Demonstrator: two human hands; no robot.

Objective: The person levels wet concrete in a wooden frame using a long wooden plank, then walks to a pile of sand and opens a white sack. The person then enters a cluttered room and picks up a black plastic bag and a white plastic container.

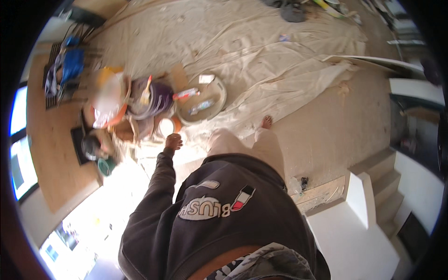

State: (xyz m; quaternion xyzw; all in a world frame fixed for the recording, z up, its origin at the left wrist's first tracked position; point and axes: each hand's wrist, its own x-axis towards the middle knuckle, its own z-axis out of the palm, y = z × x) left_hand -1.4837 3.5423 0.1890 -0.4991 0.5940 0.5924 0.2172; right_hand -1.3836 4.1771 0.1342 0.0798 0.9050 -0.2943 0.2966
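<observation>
My left hand (173,141) is stretched forward at the end of a dark sleeve, just below a small round can with a white lid and an orange rim (166,126). Its fingers look curled, and whether it holds anything is too small to tell. Beyond the can stands a purple bucket (158,100) with a paintbrush (146,92) leaning in it. My right hand is out of sight behind my dark hooded top.
A beige round tub (219,100) with tubes in it sits right of the purple bucket. An orange bucket with plastic sheeting (108,102) stands to the left. A pale drop cloth (261,56) covers the floor. My bare foot (266,122) rests at its edge. White steps (373,196) rise at right.
</observation>
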